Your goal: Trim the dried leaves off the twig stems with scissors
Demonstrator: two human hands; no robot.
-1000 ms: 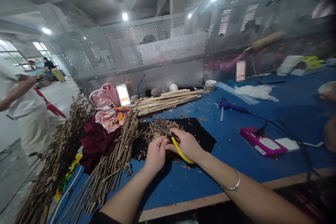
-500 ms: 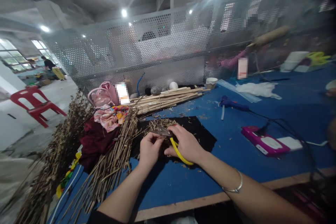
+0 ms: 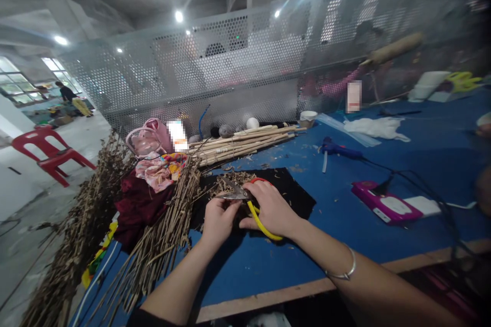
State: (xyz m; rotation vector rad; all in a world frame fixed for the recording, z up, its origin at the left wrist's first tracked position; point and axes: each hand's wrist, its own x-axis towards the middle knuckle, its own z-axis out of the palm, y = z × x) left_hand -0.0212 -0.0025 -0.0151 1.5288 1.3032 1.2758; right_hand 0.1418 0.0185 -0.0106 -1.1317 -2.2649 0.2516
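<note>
In the head view, my right hand (image 3: 270,208) is closed round a pair of scissors (image 3: 238,193) with one red and one yellow handle. The blades are spread and point left, over my left hand (image 3: 218,220). My left thumb and fingers are pinched together just below the lower blade; whatever they hold is too small or hidden to name. Beneath both hands lies a black cloth (image 3: 295,194) strewn with dry brown plant clippings (image 3: 233,180). A bunch of dried stalks (image 3: 161,245) rests to the left of my left hand.
Pale sticks (image 3: 241,144) lie across the back, before a perforated metal screen (image 3: 199,71). A blue glue gun (image 3: 339,150), its cord and a magenta box (image 3: 385,203) are on the right. Dark red cloth (image 3: 140,209) and a pink bag (image 3: 159,135) sit left. A red chair (image 3: 53,150) stands beyond.
The scissor blades have opened wider, and the red handle has lifted further into sight above my right hand. My left hand stays almost in place, and the view has shifted slightly.
</note>
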